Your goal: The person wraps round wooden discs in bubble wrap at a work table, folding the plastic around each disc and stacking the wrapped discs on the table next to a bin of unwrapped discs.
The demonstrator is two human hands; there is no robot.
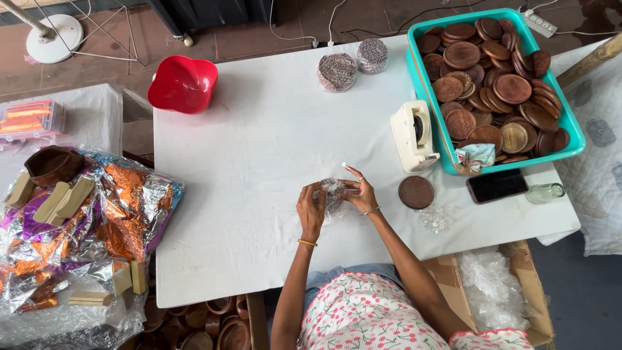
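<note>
Both hands meet at table centre, left hand (311, 209) and right hand (360, 192) pinched on a clear plastic wrap (332, 196) bunched around something round, drawn taut. At three o'clock lies a brown wooden disc (416, 192); at one o'clock a teal tub (573, 127) holds more.

Both hands, left hand (311, 209) and right hand (359, 193), gripped 1 clear plastic wrap (333, 196) over the white table (259, 162), near a brown wooden disc (416, 192).

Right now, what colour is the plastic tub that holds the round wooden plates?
Teal plastic tub, clearest in the head view.
</note>
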